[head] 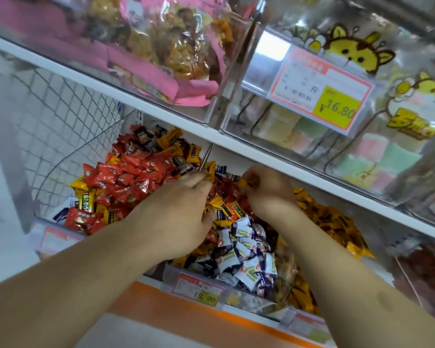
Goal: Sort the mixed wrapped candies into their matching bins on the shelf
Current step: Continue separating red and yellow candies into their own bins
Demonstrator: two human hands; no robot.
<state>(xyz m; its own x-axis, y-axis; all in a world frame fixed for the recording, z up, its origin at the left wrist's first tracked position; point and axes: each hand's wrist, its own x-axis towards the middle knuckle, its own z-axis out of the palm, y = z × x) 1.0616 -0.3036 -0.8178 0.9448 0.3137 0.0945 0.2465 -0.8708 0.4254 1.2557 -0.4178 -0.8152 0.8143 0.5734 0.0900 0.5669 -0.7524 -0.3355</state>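
Wrapped candies fill clear bins on the lower shelf. Red candies [116,179] are piled at the left, mixed with yellow and dark ones. White-and-purple candies [246,252] fill the middle bin, and yellow candies [332,222] lie at the right. My left hand [183,209] reaches into the mixed pile, its fingertips pinching a yellow candy [209,172] near the back. My right hand [266,189] is beside it, fingers curled round a small yellow candy [245,182]. Both hands sit over the middle bin's far end.
A white upper shelf edge [236,146] hangs just above the hands. Above it stand clear bins of pink-wrapped snacks [161,59] and pastel sweets [362,151] with a price tag [319,89]. A wire mesh wall [60,121] closes the left side. Another price tag [199,290] marks the middle bin's front.
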